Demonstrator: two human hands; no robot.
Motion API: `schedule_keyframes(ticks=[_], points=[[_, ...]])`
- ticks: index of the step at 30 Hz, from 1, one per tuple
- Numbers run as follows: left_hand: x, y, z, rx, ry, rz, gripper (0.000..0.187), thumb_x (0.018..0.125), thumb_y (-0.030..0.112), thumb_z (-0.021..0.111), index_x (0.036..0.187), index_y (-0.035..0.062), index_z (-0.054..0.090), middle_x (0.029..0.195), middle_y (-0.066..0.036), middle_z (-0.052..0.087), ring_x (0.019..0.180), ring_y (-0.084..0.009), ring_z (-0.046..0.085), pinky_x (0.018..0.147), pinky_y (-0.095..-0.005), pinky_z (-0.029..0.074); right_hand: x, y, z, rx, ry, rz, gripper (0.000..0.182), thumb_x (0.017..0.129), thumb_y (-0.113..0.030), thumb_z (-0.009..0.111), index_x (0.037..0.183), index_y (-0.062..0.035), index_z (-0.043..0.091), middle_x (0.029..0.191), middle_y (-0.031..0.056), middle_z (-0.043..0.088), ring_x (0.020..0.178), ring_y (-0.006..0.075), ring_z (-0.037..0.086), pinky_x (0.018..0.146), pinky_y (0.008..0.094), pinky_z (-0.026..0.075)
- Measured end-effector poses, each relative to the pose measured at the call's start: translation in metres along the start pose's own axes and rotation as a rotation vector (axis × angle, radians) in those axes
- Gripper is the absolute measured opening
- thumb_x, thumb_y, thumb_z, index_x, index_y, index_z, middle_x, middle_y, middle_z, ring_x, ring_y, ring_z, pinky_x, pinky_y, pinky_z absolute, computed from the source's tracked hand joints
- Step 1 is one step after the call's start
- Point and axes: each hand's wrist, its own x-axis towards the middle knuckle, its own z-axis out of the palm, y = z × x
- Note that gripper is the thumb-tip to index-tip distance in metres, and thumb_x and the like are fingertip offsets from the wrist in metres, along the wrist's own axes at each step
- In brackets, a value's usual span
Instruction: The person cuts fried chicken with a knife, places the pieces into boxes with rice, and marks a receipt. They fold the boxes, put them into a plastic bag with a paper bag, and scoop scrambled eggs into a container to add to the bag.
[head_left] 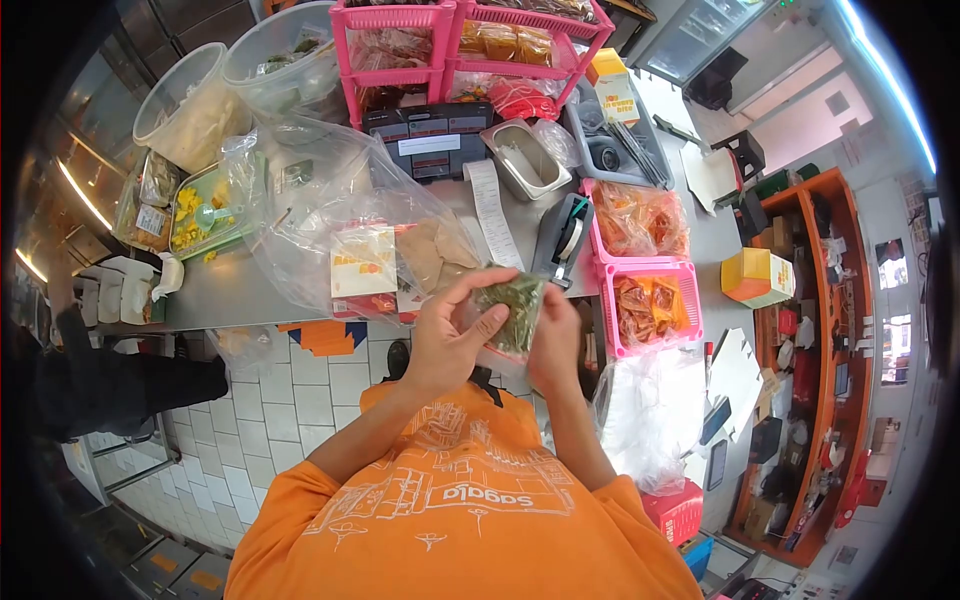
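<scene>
A small clear plastic bag of chopped green leaves (516, 312) is up in front of my chest, near the counter's front edge. My left hand (448, 332) grips it from the left, thumb across its face and fingers along the top. On the other side, my right hand (556, 340) is closed at the bag's right edge, slightly blurred, its fingertips partly hidden. Just beyond the right hand stands a black tape dispenser (566, 240). Behind the bag, a long printed receipt (490, 212) lies on the counter.
A large clear plastic bag (330, 200) covers boxes and brown packets at left. Pink baskets (650, 345) of orange packets stand right, beside plastic sheets (652, 400). A metal container (527, 160) and pink rack (438, 75) are behind. A person in dark clothing (130, 375) is at far left.
</scene>
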Motion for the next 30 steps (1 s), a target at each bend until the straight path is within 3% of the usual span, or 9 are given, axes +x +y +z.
schedule_keyframes(ticks=[2,7,13,16,20,22,24,28,30], points=[[0.002,0.000,0.000,-0.067,0.146,0.022,0.033,0.098,0.007,0.064,0.130,0.0006,0.061,0.123,-0.009,0.062,0.113,-0.0130,0.059,0.095,-0.0261,0.048,-0.008,-0.010,-0.010,0.060,0.307,-0.136,0.030,0.103,-0.023,0.059,0.118,0.0032,0.063,0.094,0.0046,0.067,0.081,0.0112,0.063,0.076,0.0250,0.053],[0.001,0.004,0.005,0.021,0.039,0.008,0.033,0.097,0.004,0.063,0.130,0.0021,0.061,0.124,-0.009,0.061,0.113,-0.0147,0.059,0.095,-0.0291,0.050,-0.043,-0.057,0.003,-0.012,-0.183,-0.012,0.033,0.097,-0.013,0.069,0.122,0.0069,0.065,0.110,0.0090,0.071,0.093,0.0093,0.065,0.081,0.0213,0.052],[0.002,-0.016,0.017,-0.228,0.154,0.052,0.036,0.096,0.002,0.064,0.131,0.0022,0.061,0.123,-0.009,0.059,0.112,-0.0167,0.060,0.082,-0.0287,0.055,-0.027,-0.016,0.008,0.188,-0.056,0.051,0.032,0.094,-0.013,0.073,0.119,0.0066,0.068,0.104,0.0063,0.073,0.093,0.0079,0.064,0.084,0.0238,0.052],[-0.006,-0.047,0.010,-0.664,0.132,-0.269,0.039,0.095,0.007,0.067,0.132,0.0007,0.058,0.121,-0.010,0.064,0.108,-0.0154,0.063,0.080,-0.0289,0.056,-0.023,-0.009,0.018,0.193,-0.034,0.046,0.036,0.095,-0.018,0.071,0.122,0.0052,0.066,0.109,0.0063,0.071,0.094,0.0088,0.063,0.084,0.0248,0.051],[-0.002,-0.047,-0.014,-0.365,0.265,-0.270,0.044,0.095,0.012,0.069,0.134,-0.0016,0.054,0.111,-0.013,0.071,0.093,-0.0178,0.070,0.078,-0.0303,0.058,0.013,0.019,-0.029,0.064,0.175,-0.140,0.046,0.096,-0.035,0.068,0.126,0.0001,0.065,0.113,0.0096,0.067,0.096,0.0134,0.061,0.082,0.0258,0.049],[-0.001,-0.038,-0.024,-0.215,0.254,-0.253,0.048,0.095,0.013,0.068,0.137,-0.0020,0.051,0.107,-0.014,0.072,0.086,-0.0208,0.073,0.075,-0.0319,0.060,0.066,0.067,-0.072,-0.496,0.523,-0.096,0.051,0.095,-0.043,0.066,0.123,-0.0010,0.067,0.113,0.0127,0.065,0.098,0.0184,0.062,0.078,0.0305,0.052],[0.001,-0.016,-0.021,-0.160,0.190,-0.310,0.040,0.093,0.015,0.073,0.126,-0.0035,0.060,0.096,-0.009,0.074,0.070,-0.0121,0.070,0.064,-0.0235,0.056,0.094,0.039,-0.060,-0.338,0.437,0.387,0.050,0.094,-0.043,0.066,0.116,0.0014,0.068,0.112,0.0150,0.065,0.099,0.0217,0.062,0.076,0.0370,0.054],[-0.003,-0.015,-0.028,0.132,0.064,-0.214,0.040,0.091,0.017,0.076,0.123,-0.0028,0.061,0.088,-0.008,0.074,0.061,-0.0098,0.068,0.057,-0.0220,0.054,0.119,0.073,-0.066,-0.163,0.397,0.415,0.043,0.095,-0.039,0.066,0.108,0.0018,0.070,0.102,0.0121,0.067,0.091,0.0210,0.064,0.069,0.0386,0.055],[-0.005,-0.012,-0.029,0.048,0.089,-0.246,0.037,0.089,0.016,0.078,0.118,-0.0017,0.063,0.081,-0.005,0.073,0.061,-0.0085,0.067,0.054,-0.0212,0.052,0.097,0.093,-0.072,0.229,0.380,0.074,0.036,0.097,-0.034,0.067,0.104,0.0020,0.069,0.097,0.0100,0.067,0.089,0.0192,0.064,0.069,0.0379,0.056]])
